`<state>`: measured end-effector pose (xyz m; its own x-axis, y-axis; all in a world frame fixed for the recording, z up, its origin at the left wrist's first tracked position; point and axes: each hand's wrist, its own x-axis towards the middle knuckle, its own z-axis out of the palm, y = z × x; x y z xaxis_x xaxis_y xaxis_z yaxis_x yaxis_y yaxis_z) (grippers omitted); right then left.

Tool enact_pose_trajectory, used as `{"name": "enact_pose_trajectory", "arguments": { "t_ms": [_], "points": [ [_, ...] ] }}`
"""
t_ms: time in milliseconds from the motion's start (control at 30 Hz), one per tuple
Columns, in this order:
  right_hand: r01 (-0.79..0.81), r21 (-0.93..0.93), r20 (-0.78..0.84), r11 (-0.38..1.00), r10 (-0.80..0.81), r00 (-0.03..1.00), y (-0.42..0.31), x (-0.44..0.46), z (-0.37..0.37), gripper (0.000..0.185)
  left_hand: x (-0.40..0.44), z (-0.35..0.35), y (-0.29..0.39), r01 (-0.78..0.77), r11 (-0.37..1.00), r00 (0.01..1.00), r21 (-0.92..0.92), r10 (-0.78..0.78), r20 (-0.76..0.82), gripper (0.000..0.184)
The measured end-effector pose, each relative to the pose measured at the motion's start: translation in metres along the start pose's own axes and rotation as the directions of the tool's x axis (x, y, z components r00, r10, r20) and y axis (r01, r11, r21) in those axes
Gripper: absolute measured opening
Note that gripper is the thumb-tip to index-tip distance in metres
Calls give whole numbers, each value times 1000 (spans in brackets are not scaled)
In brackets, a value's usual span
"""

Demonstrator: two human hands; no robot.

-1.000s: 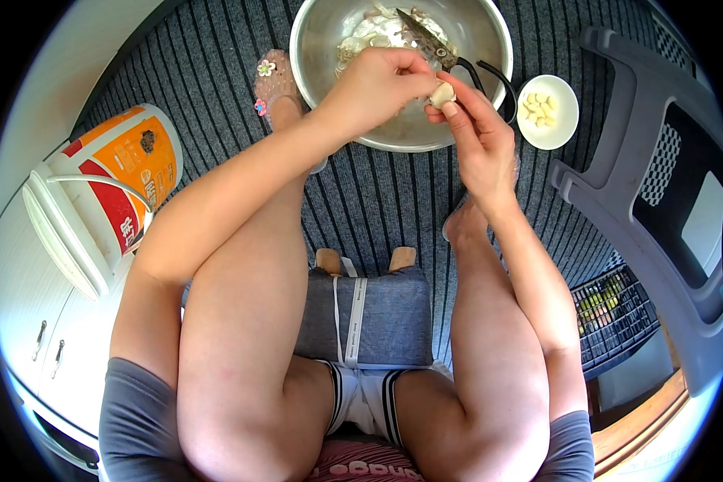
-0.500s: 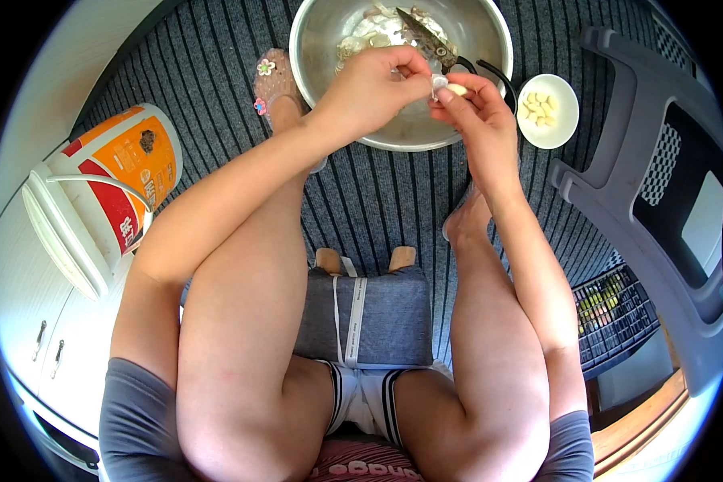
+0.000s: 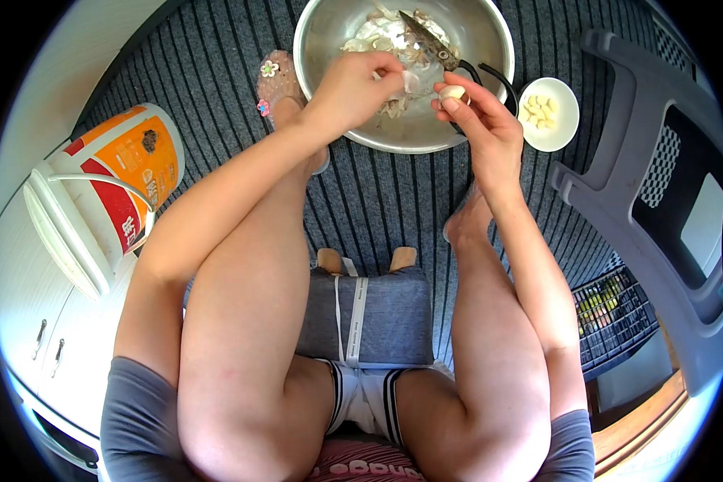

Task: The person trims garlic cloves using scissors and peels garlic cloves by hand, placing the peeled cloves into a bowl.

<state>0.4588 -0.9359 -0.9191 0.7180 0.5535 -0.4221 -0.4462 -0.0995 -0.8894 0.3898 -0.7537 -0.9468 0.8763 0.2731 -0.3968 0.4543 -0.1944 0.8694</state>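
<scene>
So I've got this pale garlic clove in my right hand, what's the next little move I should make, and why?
I'd probably drop the thin translucent skin from your left hand into the shiny round steel bowl. It's already over the bowl, where papery scraps lie, and your right hand has the clove.

Basin (image 3: 414, 135): on the floor (image 3: 369, 201), ahead of the person. Scissors (image 3: 443, 55): in the basin, handles across its right rim, peelings (image 3: 373, 40) beside the blades. Bowl (image 3: 568, 128): just right of the basin, holding cloves (image 3: 541, 111). Stool (image 3: 618, 60): right of the bowl. Basket (image 3: 614, 345): nearer the person, right side. Bucket (image 3: 146, 145): left side.
</scene>
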Motion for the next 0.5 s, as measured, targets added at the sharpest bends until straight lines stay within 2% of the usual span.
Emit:
{"name": "enact_pose_trajectory", "arguments": {
  "t_ms": [33,100,133,200,300,400,500],
  "points": [
    [-7,-21,3,1000,7,1000,2,1,0,30,-2,0,5,-77,995,997,67,77,9,20],
    [129,-215,11,968,-130,992,10,3,-1,30,-4,1,19,-234,953,972,194,231,42,21],
    [193,-310,25,931,-195,981,12,3,-1,30,-4,1,23,-283,937,959,206,277,57,20],
    [213,-388,17,896,-225,974,8,2,0,30,-4,1,27,-377,898,926,228,367,87,20],
    [250,-480,24,841,-272,962,2,0,3,30,-4,0,26,-329,925,944,188,318,87,19],
    [277,-498,27,822,-305,952,-4,0,8,26,-7,-2,29,-177,981,981,75,169,99,19],
    [261,-458,0,850,-294,956,-2,1,9,21,-7,-3,27,-227,971,971,74,220,93,19]
  ]
}}
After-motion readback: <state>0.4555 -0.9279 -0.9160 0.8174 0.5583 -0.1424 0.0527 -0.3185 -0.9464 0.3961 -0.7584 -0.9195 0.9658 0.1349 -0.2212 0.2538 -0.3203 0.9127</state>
